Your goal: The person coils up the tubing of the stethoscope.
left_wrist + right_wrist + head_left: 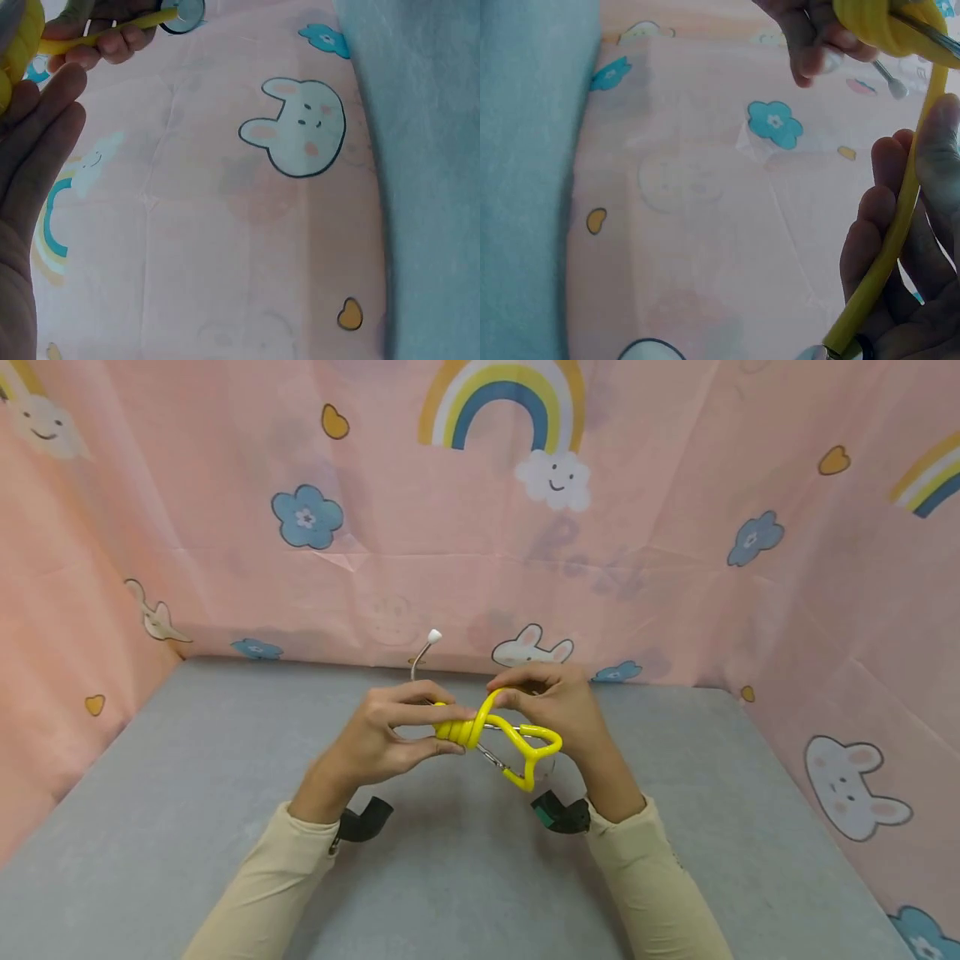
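Observation:
A yellow stethoscope is held up above the table, its tubing wound several times round the metal ear tubes. One ear tube points up and away, tipped with a white earpiece. My left hand grips the wound part between thumb and fingers. To its right, my right hand pinches the loose run of yellow tubing, which passes across its fingers. The round chest piece hangs at the end of that run, by the right palm. A forked yellow loop sticks out between the hands.
A grey table lies beneath both hands. Behind it and at both sides hangs a pink curtain printed with rainbows, rabbits and flowers. Black camera mounts sit on the inner side of both wrists.

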The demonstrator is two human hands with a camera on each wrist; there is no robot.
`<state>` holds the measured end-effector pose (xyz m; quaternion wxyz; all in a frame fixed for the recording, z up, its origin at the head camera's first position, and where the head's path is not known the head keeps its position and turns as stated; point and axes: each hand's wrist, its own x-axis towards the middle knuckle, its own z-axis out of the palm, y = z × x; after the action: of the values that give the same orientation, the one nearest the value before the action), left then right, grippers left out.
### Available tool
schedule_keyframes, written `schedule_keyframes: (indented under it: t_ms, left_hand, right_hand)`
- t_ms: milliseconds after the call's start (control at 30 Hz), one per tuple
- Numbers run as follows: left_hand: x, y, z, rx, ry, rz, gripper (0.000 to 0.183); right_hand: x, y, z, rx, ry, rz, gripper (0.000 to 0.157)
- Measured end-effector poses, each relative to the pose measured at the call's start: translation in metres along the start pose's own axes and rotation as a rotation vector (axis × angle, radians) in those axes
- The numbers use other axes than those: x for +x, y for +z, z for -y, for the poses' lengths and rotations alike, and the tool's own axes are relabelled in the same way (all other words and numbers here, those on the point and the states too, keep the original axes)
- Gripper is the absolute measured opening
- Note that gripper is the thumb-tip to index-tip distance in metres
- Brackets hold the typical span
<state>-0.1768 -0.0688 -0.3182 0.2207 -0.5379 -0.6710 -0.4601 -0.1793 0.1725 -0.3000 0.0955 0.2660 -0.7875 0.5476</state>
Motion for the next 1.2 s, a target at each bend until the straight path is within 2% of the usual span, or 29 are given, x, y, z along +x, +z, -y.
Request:
schedule_keyframes:
  t_ms: [100,167,233,333,467,567,667,800,1033,1200]
  left_hand:
    - [-0.001,0.001,0.001,-0.017,-0.042,-0.063,0.04]
    - [-0.002,0.002,0.001,-0.024,-0.062,-0.096,0.041]
    - [-0.002,0.003,0.002,-0.021,-0.076,-0.121,0.043]
    - [-0.002,0.004,0.001,-0.009,-0.093,-0.145,0.046]
    - [-0.001,0.003,-0.001,0.036,-0.13,-0.169,0.051]
    - [0.0,0.001,-0.002,0.073,-0.167,-0.186,0.052]
    - [0.001,0.0,-0.002,0.084,-0.2,-0.212,0.05]
    - [0.002,-0.001,-0.001,0.085,-0.238,-0.267,0.048]
    - [0.003,-0.004,-0.001,0.139,-0.322,-0.386,0.049]
    - [0.002,-0.007,-0.003,0.153,-0.406,-0.391,0.049]
  right_hand:
    - [0.001,0.003,-0.002,0.056,0.035,0.009,0.03]
    - [0.002,0.006,-0.003,0.031,0.028,0.001,0.03]
    - [0.002,0.008,-0.003,-0.003,0.013,-0.008,0.026]
    - [0.002,0.009,-0.004,-0.083,-0.053,-0.03,0.015]
    - [0.002,0.011,-0.004,-0.184,-0.133,-0.072,0.021]
    - [0.002,0.013,-0.002,-0.274,-0.161,-0.074,0.019]
    - [0.002,0.016,0.001,-0.361,-0.145,-0.048,0.025]
    - [0.001,0.017,0.002,-0.412,-0.139,-0.012,0.03]
    - [0.002,0.02,-0.003,-0.424,-0.226,0.032,0.034]
    - [0.001,0.023,-0.004,-0.424,-0.299,0.108,0.025]
